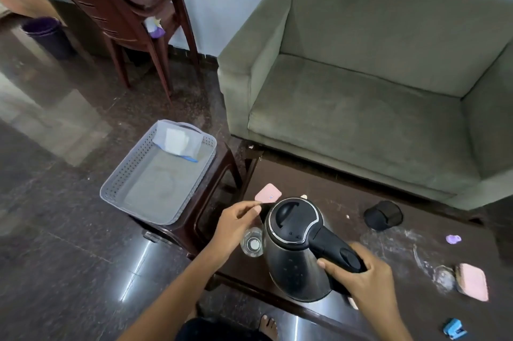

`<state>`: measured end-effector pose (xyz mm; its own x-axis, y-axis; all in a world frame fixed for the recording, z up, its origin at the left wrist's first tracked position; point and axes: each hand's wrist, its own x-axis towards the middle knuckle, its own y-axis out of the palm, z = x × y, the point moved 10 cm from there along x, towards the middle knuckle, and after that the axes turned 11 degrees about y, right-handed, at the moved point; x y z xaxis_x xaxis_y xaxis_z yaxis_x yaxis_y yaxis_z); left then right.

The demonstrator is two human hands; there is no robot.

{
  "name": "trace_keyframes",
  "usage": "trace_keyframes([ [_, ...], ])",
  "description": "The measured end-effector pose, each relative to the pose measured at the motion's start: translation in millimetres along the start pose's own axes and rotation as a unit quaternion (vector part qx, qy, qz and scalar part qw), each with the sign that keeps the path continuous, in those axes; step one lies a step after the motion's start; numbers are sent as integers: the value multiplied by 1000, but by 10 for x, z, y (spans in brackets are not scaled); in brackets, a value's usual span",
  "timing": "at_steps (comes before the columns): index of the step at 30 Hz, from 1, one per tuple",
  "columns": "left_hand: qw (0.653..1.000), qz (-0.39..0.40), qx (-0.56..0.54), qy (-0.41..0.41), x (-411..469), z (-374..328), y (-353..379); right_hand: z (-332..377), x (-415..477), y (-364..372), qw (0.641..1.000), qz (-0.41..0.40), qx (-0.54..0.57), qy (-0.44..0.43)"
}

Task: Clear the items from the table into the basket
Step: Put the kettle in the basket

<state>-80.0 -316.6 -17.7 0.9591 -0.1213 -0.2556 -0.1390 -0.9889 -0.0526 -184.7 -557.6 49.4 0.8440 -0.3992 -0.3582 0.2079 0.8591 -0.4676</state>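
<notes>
A black and steel electric kettle (294,254) stands at the near left of the dark table (327,196). My right hand (358,277) grips its black handle. My left hand (238,221) hovers beside the kettle's spout with loosely curled fingers and holds nothing, just above a clear glass (252,243). A pink card (268,193) lies past the kettle. To the left, a grey perforated basket (119,185) sits on a dark stool and contains a white packet (177,141).
On the table also lie a black round holder (383,214), a purple bit (453,239), a pink sponge (472,281), a second glass (444,277) lying beside it and a blue stapler (454,329). A green sofa (374,77) stands behind, a wooden chair (130,7) at back left.
</notes>
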Motion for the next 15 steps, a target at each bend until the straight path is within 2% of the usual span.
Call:
trace_keyframes([
  [8, 999, -26, 9, 27, 274, -202, -1043, 784, -37, 752, 999, 45, 5, -28],
  [15, 997, -75, 13, 20, 667, -396, -2369, 1620, 29, 1828, 997, 61, 1, -44],
])
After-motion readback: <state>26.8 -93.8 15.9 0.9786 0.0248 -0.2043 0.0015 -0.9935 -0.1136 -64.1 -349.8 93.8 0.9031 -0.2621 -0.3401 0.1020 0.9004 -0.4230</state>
